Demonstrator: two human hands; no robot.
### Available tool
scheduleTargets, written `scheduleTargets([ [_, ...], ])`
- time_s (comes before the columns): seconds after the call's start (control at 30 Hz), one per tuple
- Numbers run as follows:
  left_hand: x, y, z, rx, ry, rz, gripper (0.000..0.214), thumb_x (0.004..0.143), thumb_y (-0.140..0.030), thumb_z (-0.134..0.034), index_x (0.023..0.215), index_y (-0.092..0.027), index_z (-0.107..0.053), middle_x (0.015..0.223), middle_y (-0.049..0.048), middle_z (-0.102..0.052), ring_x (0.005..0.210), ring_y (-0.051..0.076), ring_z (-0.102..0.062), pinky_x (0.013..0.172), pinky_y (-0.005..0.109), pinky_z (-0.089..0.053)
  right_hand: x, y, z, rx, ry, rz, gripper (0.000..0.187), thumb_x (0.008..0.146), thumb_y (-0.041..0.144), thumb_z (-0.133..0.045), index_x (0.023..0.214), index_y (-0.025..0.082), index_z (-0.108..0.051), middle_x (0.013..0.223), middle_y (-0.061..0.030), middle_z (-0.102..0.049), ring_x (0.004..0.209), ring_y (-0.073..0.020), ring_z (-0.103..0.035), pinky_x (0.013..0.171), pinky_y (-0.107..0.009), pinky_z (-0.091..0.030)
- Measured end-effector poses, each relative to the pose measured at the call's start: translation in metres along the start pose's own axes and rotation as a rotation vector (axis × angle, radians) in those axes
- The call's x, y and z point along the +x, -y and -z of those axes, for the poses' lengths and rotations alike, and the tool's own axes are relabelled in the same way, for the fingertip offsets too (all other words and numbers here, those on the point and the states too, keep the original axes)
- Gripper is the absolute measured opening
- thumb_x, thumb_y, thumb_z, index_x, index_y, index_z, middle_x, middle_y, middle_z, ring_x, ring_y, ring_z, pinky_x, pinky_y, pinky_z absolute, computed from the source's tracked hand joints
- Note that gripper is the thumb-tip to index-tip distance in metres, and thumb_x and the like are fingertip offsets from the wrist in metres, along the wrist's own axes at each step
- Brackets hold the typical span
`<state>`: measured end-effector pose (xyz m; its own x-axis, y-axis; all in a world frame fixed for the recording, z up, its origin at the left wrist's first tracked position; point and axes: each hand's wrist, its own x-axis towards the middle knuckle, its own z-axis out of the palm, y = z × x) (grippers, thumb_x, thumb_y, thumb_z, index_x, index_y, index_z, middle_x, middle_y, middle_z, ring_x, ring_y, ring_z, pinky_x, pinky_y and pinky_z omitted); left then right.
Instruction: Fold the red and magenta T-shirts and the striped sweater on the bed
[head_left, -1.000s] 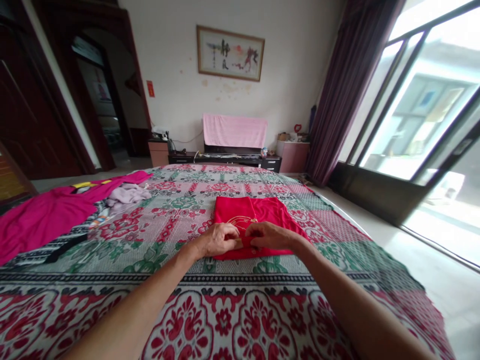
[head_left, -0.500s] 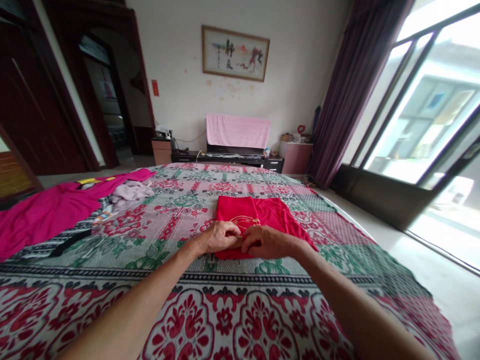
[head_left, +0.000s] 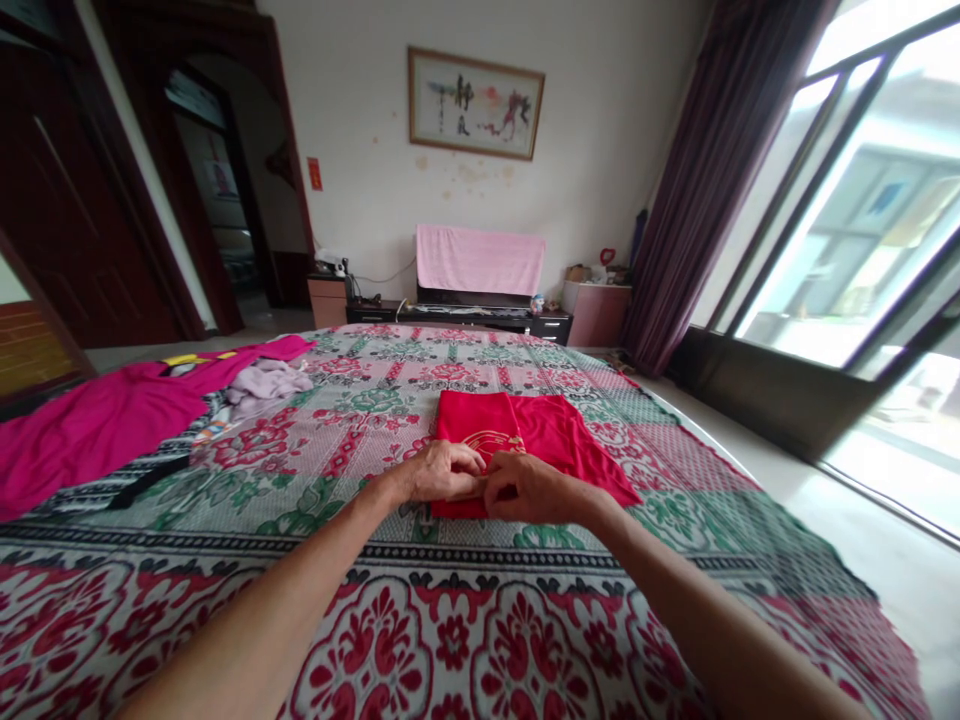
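Note:
A red garment with a gold print lies partly folded on the patterned bedspread; its kind is hard to make out, and its right part spreads out loosely. Both hands rest at its near side, close together. My left hand has its fingers curled on the cloth beside the gold print. Just to the right, my right hand pinches the same fabric, thumb and fingers bent together. The hands cover part of the print and the near edge.
On the left of the bed lie a magenta garment, a black-and-white patterned cloth and a pale lilac cloth. Beyond the bed's far edge stands a low black cabinet under a pink towel. Glass doors are at the right.
The view has shifted very slightly. Both hands stay at the near side of the red garment, their fingers barely moved, and the garment keeps its shape.

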<state>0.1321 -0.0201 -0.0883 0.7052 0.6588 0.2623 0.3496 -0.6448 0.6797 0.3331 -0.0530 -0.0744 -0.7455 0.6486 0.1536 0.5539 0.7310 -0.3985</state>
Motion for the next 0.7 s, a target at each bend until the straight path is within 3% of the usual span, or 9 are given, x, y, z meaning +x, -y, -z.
scheduleTargets([
  [0.1,0.0,-0.002,0.002,-0.026,0.047,0.008,0.023,0.077,-0.035,-0.059,0.074,-0.017,-0.073,0.097,0.0042,-0.072,0.086,0.015,-0.063,0.079,0.022,-0.047,-0.003,0.0,0.009,0.156,0.059,0.005,0.011,0.078,0.023,-0.061,0.077,0.02,-0.071,0.084,-0.001,-0.064,0.075,-0.0108,-0.057,0.07,-0.021,-0.045],
  [0.17,0.0,-0.001,0.003,-0.027,0.087,0.008,0.026,0.08,-0.036,-0.056,0.071,-0.018,-0.073,0.1,0.0033,-0.071,0.086,0.014,-0.063,0.078,0.021,-0.046,-0.006,-0.003,0.017,0.306,0.096,-0.084,0.017,0.082,0.029,-0.057,0.081,0.019,-0.07,0.078,0.0002,-0.065,0.07,-0.0102,-0.058,0.066,-0.021,-0.047],
  [0.27,0.0,0.003,0.002,0.029,0.1,-0.004,0.028,0.08,-0.038,-0.057,0.07,-0.018,-0.073,0.104,0.0039,-0.069,0.089,0.015,-0.063,0.079,0.021,-0.045,-0.011,-0.012,0.023,0.466,0.051,-0.229,0.019,0.084,0.028,-0.052,0.085,0.017,-0.068,0.072,0.0009,-0.066,0.064,-0.01,-0.06,0.062,-0.021,-0.048],
  [0.4,-0.001,0.001,-0.001,0.133,0.098,-0.016,0.023,0.072,-0.041,-0.066,0.077,-0.019,-0.072,0.106,0.0052,-0.067,0.096,0.019,-0.062,0.082,0.024,-0.045,-0.013,-0.023,0.02,0.422,0.018,-0.254,0.013,0.079,0.021,-0.055,0.079,0.017,-0.067,0.069,0.0015,-0.066,0.062,-0.0097,-0.06,0.059,-0.02,-0.046],
  [0.5,-0.002,-0.011,-0.004,0.226,0.05,-0.018,0.018,0.066,-0.032,-0.07,0.078,-0.019,-0.067,0.096,0.0043,-0.067,0.088,0.018,-0.061,0.076,0.025,-0.046,-0.013,-0.022,0.017,0.334,-0.02,-0.247,0.016,0.08,0.023,-0.054,0.077,0.017,-0.068,0.067,0.0015,-0.065,0.06,-0.0089,-0.057,0.056,-0.019,-0.043],
  [0.6,-0.002,-0.026,-0.006,0.238,-0.013,-0.094,0.009,0.068,-0.015,-0.06,0.075,-0.018,-0.064,0.093,0.0035,-0.066,0.086,0.016,-0.06,0.08,0.024,-0.046,-0.012,-0.02,0.017,0.282,-0.05,-0.264,0.018,0.078,0.018,-0.052,0.078,0.016,-0.069,0.066,0.001,-0.065,0.059,-0.009,-0.057,0.055,-0.02,-0.042],
  [0.7,-0.002,-0.033,-0.005,0.221,-0.007,-0.179,0.021,0.066,-0.005,-0.051,0.074,-0.019,-0.065,0.103,0.004,-0.065,0.095,0.016,-0.059,0.088,0.025,-0.044,-0.013,-0.024,0.017,0.227,-0.158,-0.236,0.02,0.075,0.013,-0.051,0.081,0.016,-0.07,0.07,0.0002,-0.066,0.062,-0.0098,-0.058,0.058,-0.02,-0.043],
])
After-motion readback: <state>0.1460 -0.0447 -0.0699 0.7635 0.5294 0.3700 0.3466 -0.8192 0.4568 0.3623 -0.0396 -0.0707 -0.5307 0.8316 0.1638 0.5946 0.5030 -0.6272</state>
